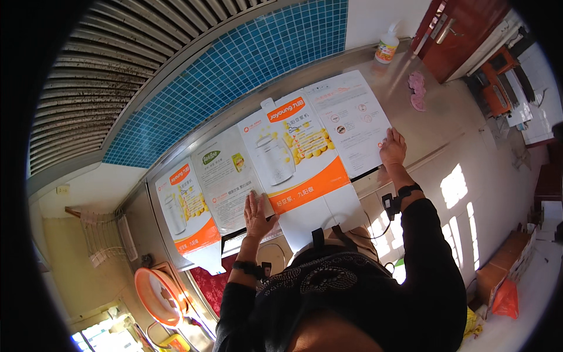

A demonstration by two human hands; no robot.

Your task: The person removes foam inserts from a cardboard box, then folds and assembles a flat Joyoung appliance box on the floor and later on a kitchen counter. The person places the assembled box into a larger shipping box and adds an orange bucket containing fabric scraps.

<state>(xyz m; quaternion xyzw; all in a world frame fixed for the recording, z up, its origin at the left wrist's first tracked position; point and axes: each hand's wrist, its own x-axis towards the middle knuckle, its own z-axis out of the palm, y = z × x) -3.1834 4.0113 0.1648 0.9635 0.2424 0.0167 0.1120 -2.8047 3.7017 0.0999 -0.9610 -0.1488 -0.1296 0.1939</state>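
The steel counter [447,130] slants from lower left to upper right of the frame, with bare room for moving at right, and the printed carton [299,146] lies along its middle, opening-out mostly done, I judge, its lower flaps still jutting toward me unfolded. My left hand [256,218] rests loose and flat at its lower middle; my right hand [393,148] meets its right edge, pinching or merely resting I can't tell. Only the white bottle [386,47] and pink cloth [417,91] crowd the upper right.

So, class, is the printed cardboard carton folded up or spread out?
Spread out: the cardboard carton lies opened, its four main panels side by side on the countertop, the left hand on top.
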